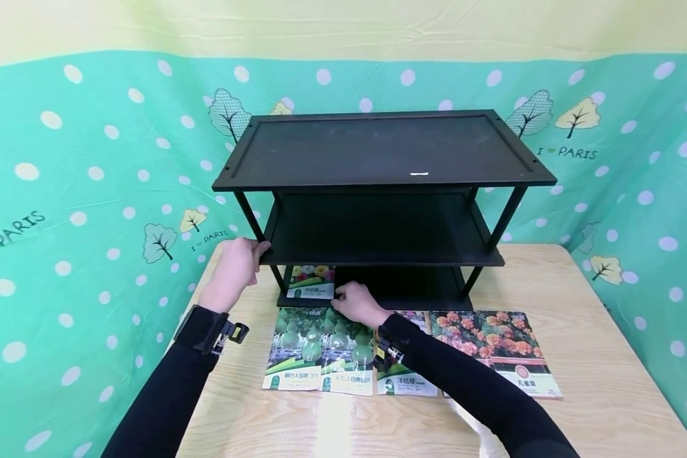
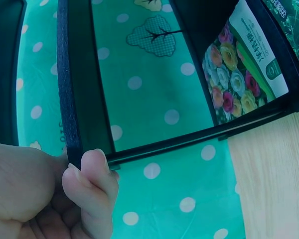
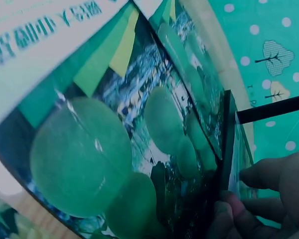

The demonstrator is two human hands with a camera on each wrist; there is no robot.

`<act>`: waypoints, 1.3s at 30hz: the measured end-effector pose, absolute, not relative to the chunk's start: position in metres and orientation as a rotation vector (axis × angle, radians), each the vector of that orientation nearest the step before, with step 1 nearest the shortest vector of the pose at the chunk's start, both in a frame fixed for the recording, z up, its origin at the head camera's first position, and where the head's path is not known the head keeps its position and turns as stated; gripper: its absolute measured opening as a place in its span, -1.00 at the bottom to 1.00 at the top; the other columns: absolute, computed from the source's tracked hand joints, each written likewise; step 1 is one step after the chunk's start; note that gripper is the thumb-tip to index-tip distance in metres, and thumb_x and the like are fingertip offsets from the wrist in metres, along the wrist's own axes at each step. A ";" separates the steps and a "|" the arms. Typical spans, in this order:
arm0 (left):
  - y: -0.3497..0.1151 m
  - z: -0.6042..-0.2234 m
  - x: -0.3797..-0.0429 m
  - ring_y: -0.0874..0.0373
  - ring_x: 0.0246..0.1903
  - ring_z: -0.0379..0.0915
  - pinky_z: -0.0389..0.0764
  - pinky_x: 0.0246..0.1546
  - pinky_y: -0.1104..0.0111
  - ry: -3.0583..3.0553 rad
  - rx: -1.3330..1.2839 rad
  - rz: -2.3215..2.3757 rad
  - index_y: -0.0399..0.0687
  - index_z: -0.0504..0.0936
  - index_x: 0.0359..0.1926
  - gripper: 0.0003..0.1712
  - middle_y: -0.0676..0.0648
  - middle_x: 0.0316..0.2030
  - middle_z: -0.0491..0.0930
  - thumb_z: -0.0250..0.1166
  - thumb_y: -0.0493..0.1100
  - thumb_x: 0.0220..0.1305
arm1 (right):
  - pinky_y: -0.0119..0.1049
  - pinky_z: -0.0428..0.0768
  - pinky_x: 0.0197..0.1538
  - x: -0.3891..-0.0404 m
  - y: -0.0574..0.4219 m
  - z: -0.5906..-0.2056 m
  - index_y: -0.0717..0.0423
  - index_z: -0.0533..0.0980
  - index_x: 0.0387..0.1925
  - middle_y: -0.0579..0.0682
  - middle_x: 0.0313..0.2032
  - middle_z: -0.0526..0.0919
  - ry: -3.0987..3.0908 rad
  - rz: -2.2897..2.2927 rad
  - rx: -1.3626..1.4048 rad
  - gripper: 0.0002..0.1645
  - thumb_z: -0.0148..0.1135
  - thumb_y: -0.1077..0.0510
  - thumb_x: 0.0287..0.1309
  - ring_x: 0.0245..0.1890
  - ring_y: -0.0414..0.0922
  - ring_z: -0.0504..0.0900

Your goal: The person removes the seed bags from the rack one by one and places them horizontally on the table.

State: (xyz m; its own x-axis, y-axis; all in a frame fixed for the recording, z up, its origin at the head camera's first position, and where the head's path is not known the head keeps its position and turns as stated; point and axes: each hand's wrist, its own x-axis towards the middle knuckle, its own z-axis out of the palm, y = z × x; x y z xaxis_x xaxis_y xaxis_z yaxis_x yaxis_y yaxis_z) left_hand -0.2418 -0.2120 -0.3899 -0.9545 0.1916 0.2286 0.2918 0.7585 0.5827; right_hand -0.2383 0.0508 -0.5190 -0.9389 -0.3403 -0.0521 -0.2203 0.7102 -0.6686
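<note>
My left hand (image 1: 235, 273) grips the front left corner of the middle shelf of a black three-tier rack (image 1: 378, 149); its fingers curl at that corner in the left wrist view. A seed packet with a rose-like flower picture (image 1: 311, 280) lies at the left end of the bottom shelf. My right hand (image 1: 359, 303) is at that packet's front right corner and pinches its edge between thumb and fingers. Close below the right hand, in the right wrist view, are two green gourd packets (image 3: 79, 154), side by side in front of the rack.
On the wooden table (image 1: 235, 394), another flower packet (image 1: 406, 383) and two orange marigold packets (image 1: 515, 343) continue the row to the right, partly under my right forearm. A white strip (image 1: 472, 423) shows beside that sleeve. Green dotted cloth (image 1: 91, 254) hangs around the table.
</note>
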 end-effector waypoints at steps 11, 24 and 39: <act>-0.211 -0.391 -0.242 0.11 -0.79 0.41 0.42 -0.71 0.36 -2.801 -0.377 -1.006 -0.14 0.44 -0.56 -0.51 0.00 -0.76 0.27 0.06 -0.16 0.63 | -0.37 0.27 -0.32 -0.244 0.053 -0.526 0.21 0.66 0.12 -0.15 -0.70 0.28 2.744 -0.914 -0.538 -0.66 0.25 0.17 0.41 -0.64 -0.22 0.24; -0.209 -0.389 -0.240 0.09 -0.78 0.40 0.37 -0.71 0.37 -2.829 -0.318 -1.021 -0.12 0.45 -0.63 -0.43 0.00 -0.76 0.27 0.03 -0.11 0.65 | -0.24 0.44 -0.28 -0.257 0.040 -0.520 0.14 0.55 -0.38 0.04 -0.40 0.54 2.856 -0.750 -0.532 -0.61 0.22 -0.07 0.48 -0.39 -0.03 0.56; -0.210 -0.391 -0.243 0.11 -0.80 0.40 0.41 -0.72 0.35 -2.795 -0.369 -0.996 -0.14 0.46 -0.61 -0.47 -0.03 -0.77 0.33 0.06 -0.17 0.64 | -0.21 0.46 -0.39 -0.252 0.010 -0.526 0.17 0.59 -0.13 0.17 -0.13 0.58 2.888 -0.679 -0.200 -0.43 0.36 -0.28 0.30 -0.36 0.00 0.56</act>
State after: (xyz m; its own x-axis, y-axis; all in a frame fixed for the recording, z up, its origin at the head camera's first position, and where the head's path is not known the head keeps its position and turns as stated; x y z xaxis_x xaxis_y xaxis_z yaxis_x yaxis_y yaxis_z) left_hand -0.2429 -0.2096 -0.3906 -0.9582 0.1792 0.2230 0.2798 0.7491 0.6004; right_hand -0.2516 0.0103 -0.5255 -0.9770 -0.1677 -0.1321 -0.0913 0.8875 -0.4516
